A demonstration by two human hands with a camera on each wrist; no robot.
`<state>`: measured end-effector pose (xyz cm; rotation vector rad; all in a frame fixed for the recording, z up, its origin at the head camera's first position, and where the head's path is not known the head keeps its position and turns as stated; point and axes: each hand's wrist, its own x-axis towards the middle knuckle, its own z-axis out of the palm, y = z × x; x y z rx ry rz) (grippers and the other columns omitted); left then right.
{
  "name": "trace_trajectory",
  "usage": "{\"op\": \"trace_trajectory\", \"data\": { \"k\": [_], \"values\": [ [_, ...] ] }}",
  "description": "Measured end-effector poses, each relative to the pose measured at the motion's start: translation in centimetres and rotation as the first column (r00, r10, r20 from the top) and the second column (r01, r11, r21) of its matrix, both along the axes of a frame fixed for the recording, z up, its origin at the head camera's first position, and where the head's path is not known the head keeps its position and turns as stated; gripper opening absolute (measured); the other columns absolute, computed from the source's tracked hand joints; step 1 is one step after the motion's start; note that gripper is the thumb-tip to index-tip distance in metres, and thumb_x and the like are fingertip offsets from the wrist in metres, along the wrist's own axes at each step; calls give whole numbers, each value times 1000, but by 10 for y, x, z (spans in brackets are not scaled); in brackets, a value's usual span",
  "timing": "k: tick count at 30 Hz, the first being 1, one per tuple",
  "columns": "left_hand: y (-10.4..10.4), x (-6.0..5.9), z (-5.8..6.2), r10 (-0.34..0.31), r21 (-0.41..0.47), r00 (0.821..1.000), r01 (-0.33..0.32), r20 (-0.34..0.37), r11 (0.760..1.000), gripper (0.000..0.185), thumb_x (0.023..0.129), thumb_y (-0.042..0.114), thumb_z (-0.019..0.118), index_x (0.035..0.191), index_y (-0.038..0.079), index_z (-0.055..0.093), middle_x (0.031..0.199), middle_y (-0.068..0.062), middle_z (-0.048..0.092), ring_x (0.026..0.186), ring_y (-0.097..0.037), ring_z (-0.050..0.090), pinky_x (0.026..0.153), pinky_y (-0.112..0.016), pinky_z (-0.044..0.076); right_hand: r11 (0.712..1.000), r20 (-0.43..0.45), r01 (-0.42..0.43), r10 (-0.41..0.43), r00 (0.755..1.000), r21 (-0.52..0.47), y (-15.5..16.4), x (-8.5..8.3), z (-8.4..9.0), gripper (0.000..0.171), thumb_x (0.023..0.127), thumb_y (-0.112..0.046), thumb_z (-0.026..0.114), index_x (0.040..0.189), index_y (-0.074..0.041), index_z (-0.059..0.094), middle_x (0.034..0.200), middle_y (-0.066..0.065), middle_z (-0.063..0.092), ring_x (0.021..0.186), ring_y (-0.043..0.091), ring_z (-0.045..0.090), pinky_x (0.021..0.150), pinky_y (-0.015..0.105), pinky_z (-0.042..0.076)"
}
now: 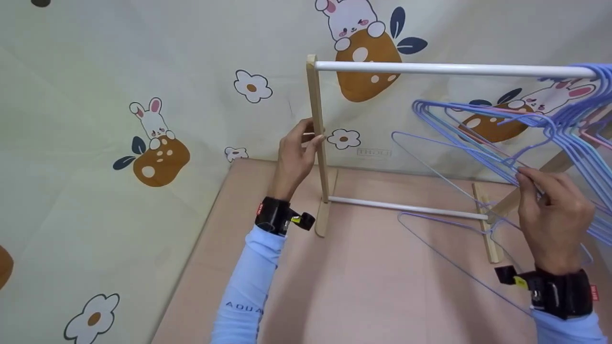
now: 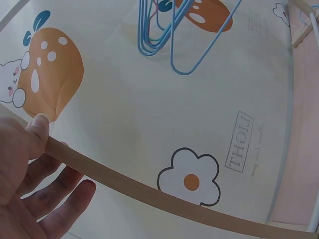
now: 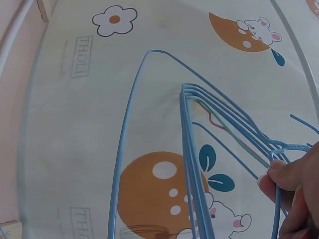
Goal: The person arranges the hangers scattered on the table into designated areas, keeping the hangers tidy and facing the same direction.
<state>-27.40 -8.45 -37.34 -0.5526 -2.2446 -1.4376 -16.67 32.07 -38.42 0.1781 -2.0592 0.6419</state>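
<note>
In the head view, my left hand (image 1: 296, 155) grips the left wooden upright (image 1: 315, 102) of a small clothes rack, thumb on one side and fingers behind it. My right hand (image 1: 557, 215) pinches a blue wire hanger (image 3: 121, 144) close to its neck, beneath the open hook. This hanger stands apart from a bunch of hangers (image 1: 605, 86), mostly blue with some pink and green, hooked at the right end of the white top rail (image 1: 430, 69). Beyond the right fingertips, the right wrist view shows the bunch's stacked shoulders.
A white lower rod (image 1: 406, 206) joins the rack's wooden feet (image 1: 323, 220) on a pink tabletop (image 1: 382, 286). Low at the right, another purplish hanger (image 1: 399, 216) spreads over the tabletop. A pale sheet (image 1: 205, 86) with rabbits and flowers covers the wall behind and left.
</note>
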Motion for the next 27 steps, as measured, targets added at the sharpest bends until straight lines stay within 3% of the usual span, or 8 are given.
{"op": "trace_trajectory", "data": {
  "k": [7,12,19,23,24,27],
  "values": [
    [1,0,1,-3,0,1000,3,-12,1000,30,94,17,57,122,6,55,104,-4,61,95,-16,61,75,-22,53,998,6,51,-51,999,-33,1,0,15,18,92,-12,60,101,0,71,83,19,61,60,18,36,55,17,21],
    [0,-1,0,-8,2,1000,8,-25,1000,30,94,18,56,121,5,56,104,-6,61,94,-16,61,76,-22,53,995,11,90,-90,996,-42,-3,1,25,21,94,-14,56,103,-1,70,85,20,59,61,15,34,55,18,20],
    [0,-2,0,10,-4,1000,-10,-20,1000,28,94,13,58,121,7,56,103,-3,61,93,-16,61,73,-22,54,994,-29,94,-96,995,-56,-9,5,42,19,94,-8,56,103,3,69,83,22,56,61,0,28,54,18,18],
    [0,-2,0,16,4,1000,-16,-5,1000,28,93,12,58,121,7,56,104,-2,61,94,-16,61,73,-22,54,989,10,137,-136,991,-57,-8,3,47,22,96,-11,53,107,1,68,88,22,57,63,2,29,56,18,20],
    [0,-2,0,16,6,1000,-16,-2,1000,28,93,12,58,121,7,56,104,-2,61,94,-16,61,73,-22,54,988,19,149,-148,989,-52,-7,2,48,22,96,-12,52,107,0,68,88,21,57,64,4,29,56,18,20],
    [0,-2,-1,12,9,1000,-12,2,1000,28,93,13,58,121,6,56,104,-3,61,94,-16,61,74,-23,54,983,42,174,-172,984,-60,-3,-1,48,23,97,-14,52,109,-2,67,80,1,51,65,5,30,57,19,20]
  ]
}}
